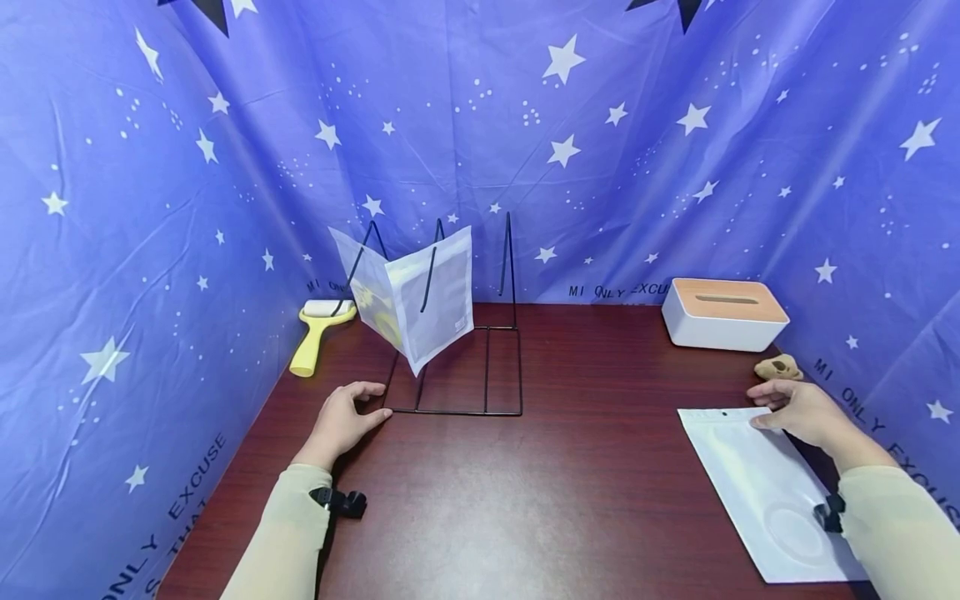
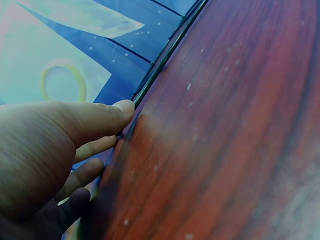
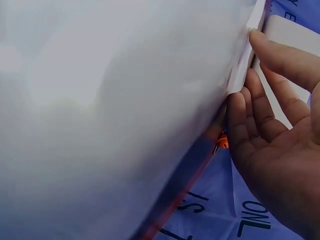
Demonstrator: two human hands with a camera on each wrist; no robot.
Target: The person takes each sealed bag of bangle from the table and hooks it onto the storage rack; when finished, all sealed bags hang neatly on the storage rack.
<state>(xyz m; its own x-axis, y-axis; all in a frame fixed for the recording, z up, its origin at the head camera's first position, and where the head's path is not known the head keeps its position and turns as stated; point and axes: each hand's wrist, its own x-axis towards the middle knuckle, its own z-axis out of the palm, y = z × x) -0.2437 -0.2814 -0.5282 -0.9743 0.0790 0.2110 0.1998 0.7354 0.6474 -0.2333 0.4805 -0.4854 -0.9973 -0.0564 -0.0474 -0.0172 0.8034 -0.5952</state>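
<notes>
A black wire rack with tall upright prongs stands on the table. Between its prongs leans a white zip pouch, with a second one angled against it on the left, something yellow showing through. My left hand pinches the rack's near left corner; its thumb lies at the wire in the left wrist view. On the right, my right hand grips the top edge of another white pouch, thumb on its face and fingers behind. A round outline shows in that pouch's lower part.
A yellow-handled lint roller lies at the back left. A white tissue box with a wooden lid stands at the back right, a small tan object in front of it. Star-printed blue cloth walls the table's back and sides.
</notes>
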